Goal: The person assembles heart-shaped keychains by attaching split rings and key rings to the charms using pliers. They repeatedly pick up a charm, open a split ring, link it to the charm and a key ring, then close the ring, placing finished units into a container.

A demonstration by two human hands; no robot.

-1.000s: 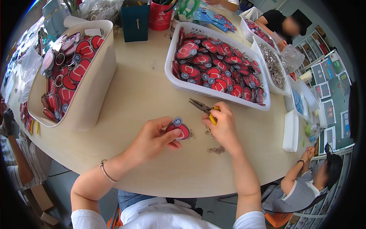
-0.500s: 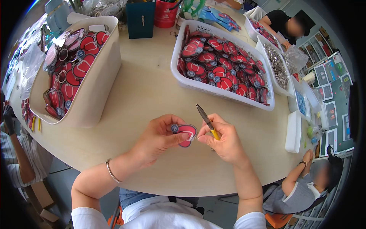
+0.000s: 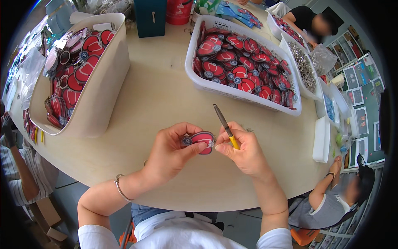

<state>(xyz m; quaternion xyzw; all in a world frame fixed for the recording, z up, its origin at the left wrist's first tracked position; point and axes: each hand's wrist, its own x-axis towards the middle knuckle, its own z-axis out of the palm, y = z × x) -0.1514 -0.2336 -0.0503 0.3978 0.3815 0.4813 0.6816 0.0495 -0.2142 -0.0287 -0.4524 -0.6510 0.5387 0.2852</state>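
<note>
My left hand (image 3: pixel 173 146) pinches a flat red key-ring charm (image 3: pixel 202 137) with a dark outline, a white line motif and a small round grey tag at its left end. Close to the charm's right edge, the thumb and forefinger of my right hand (image 3: pixel 244 151) are closed; any tiny metal part between them is too small to make out. A slim tool (image 3: pixel 224 121) with a dark grey shaft and a yellow lower part sits in that same hand, its dark end pointing up and away from me. Both hands are just above the table.
A white basket (image 3: pixel 244 99) heaped with similar red charms stands ahead. At the left is a cream bin (image 3: pixel 101 91) of charms with rings attached. Small metal rings (image 3: pixel 248 129) lie beyond my right hand. Trays of metal parts (image 3: pixel 304 72) line the right, where other people sit.
The charm has turned slightly in my left hand, its round tag now lower. My right hand stays close by with the tool a little more upright. The view has shifted slightly.
</note>
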